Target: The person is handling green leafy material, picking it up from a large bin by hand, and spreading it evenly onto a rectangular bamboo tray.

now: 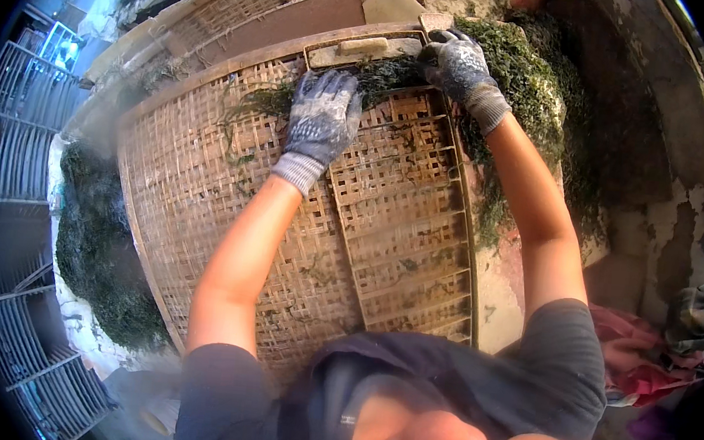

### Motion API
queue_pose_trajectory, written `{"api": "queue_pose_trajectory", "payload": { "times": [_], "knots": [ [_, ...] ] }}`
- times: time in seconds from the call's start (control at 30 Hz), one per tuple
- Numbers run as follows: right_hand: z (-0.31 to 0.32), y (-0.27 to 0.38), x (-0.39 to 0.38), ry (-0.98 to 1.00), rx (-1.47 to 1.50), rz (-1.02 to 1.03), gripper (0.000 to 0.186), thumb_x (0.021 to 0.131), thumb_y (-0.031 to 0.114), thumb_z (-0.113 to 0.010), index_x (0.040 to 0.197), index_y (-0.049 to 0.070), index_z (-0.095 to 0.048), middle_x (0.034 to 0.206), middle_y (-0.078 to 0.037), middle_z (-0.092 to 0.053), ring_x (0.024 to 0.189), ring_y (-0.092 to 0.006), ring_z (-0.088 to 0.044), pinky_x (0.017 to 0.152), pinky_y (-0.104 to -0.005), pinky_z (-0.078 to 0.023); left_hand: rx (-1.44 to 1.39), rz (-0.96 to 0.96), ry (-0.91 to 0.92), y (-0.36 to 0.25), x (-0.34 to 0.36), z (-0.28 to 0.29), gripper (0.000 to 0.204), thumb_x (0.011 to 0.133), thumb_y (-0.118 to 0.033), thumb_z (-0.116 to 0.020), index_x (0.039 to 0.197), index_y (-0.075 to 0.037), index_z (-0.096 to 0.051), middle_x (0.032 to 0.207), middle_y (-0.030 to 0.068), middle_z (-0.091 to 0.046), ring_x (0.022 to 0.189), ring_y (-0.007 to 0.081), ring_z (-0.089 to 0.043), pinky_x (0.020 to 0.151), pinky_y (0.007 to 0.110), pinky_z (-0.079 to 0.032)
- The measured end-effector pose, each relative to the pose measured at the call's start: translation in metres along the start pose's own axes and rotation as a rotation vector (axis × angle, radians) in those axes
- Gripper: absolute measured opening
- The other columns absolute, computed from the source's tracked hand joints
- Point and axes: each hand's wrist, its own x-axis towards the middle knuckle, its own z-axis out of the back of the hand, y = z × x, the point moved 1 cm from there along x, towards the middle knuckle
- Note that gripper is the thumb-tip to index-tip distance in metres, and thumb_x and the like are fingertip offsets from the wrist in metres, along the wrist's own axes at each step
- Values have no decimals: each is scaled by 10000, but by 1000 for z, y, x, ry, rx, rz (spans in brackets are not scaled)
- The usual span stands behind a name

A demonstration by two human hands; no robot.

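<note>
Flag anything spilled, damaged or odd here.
Loose green strands lie on the woven mat, left of the divided frame and outside it, so they look strayed. At far right, the wall is patchy, apparently flaking.

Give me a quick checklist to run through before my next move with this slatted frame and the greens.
1. Gloves on: ok. The left hand and right hand are both gloved.
2. Frame on the mat: ok. The slatted frame lies on the woven mat.
3. Greens kept inside the frame: not ok. Some loose strands lie on the weave to its left.
4. More greens within reach: ok, it seems. A green pile sits beside the right hand.
5. Right hand's hold: cannot tell. Its fingers curl at the frame's far right corner, and what they grip is hidden.
</note>
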Motion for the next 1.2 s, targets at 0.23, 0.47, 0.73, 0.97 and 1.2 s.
{"api": "queue_pose_trajectory", "payload": {
  "times": [0.23,0.47,0.73,0.97,1.2],
  "knots": [
    [-7,19,-5,101,-188,-102,391,953,465,-724,1311,306,-732,1641,-45,-458,1555,-289,-355,1320,-474,-166,-9,-40,-53,-9,-8,1,469,1024,-311,-585,1435,-85,-596,1470,156,-610,1403,341,-535,1231,538,-319],
    [-38,16,0,39,-169,-61,356,907,484,-739,1207,299,-791,1591,-47,-523,1545,-292,-363,1300,-517,-162,75,-110,-34,-34,18,-17,504,1018,-330,-573,1452,-75,-591,1487,145,-612,1406,290,-549,1274,499,-252],
    [-5,56,-25,162,-45,101,603,958,213,-667,1540,262,-520,1614,-41,-502,1530,-238,-408,1324,-527,-150,110,-149,-117,-24,14,-19,459,966,-277,-607,1378,-78,-646,1371,146,-688,1317,323,-612,1246,528,-303],
    [-35,54,-41,185,-89,100,594,972,414,-653,1527,241,-532,1638,-12,-472,1551,-226,-369,1329,-519,-107,82,-105,-128,-42,29,1,504,987,-265,-583,1489,-216,-582,1491,118,-621,1406,324,-555,1260,534,-283],
    [7,-1,-38,145,-126,-40,761,940,465,-751,1587,198,-451,1660,-53,-438,1571,-248,-329,1337,-446,-115,150,27,85,-37,17,-22,609,996,-339,-524,1564,-121,-496,1660,122,-436,1558,308,-360,1314,488,-162]
  ]
}}
